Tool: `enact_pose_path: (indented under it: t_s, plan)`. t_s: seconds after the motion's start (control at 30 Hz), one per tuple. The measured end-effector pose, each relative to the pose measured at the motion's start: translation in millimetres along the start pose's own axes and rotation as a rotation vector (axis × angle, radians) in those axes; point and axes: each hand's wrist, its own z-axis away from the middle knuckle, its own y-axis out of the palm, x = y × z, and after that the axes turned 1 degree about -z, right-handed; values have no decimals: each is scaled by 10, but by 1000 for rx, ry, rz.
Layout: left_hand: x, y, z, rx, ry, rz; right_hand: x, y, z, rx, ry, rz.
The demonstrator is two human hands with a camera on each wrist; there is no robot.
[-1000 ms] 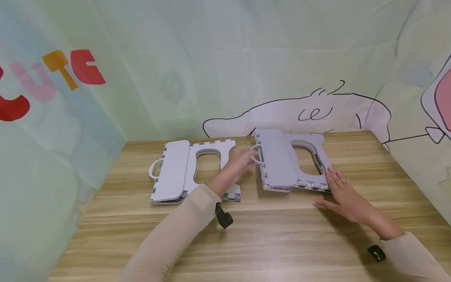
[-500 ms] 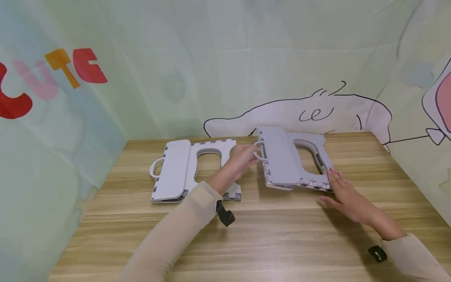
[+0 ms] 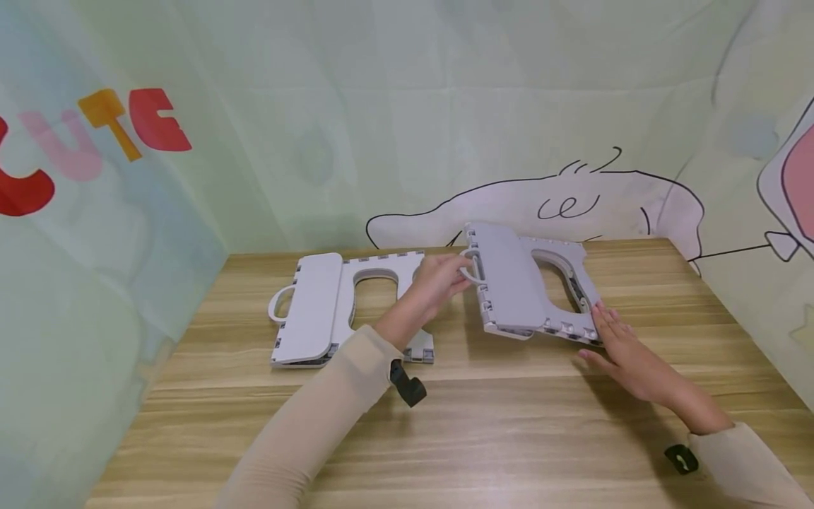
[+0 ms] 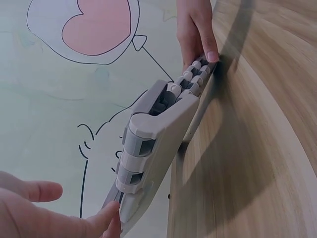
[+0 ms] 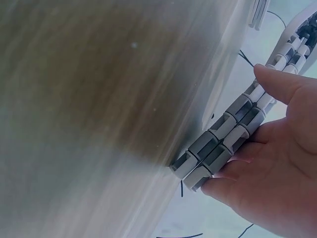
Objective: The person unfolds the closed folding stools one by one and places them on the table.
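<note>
your left hand (image 3: pixel 439 284) holds the tilted folding stool (image 3: pixel 510 276) by its handle (image 3: pixel 470 278), your outstretched right hand (image 3: pixel 629 359) touching its opposite edge.

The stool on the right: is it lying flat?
No, the left hand holds the stool by its handle, that end raised off the table.

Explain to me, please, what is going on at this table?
A person is handling a grey folded stool. The left hand holds its handle, and that end is tilted up off the table. The right hand rests against the opposite, lower edge. A white folded stool lies on the table to the left.
</note>
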Motion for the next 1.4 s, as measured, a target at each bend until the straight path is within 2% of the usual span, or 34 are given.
enact_pose_path:
  t_s: [0.27,0.53,0.73,0.9,1.17,1.4]
  plan:
    - [-79,33,13,45,-4,40,-46,-12,10,-4,-6,-39]
    - [-149,99,35,56,12,99,-59,-36,18,6,14,-84]
    - [-186,148,42,61,36,127,-72,-74,12,20,28,-166]
    - [-236,225,54,50,48,155,-62,-136,23,40,43,-226]
    - [-316,349,61,56,83,170,-68,-196,35,43,73,-256]
    - [-368,455,72,57,114,180,-96,-233,38,36,65,-293]
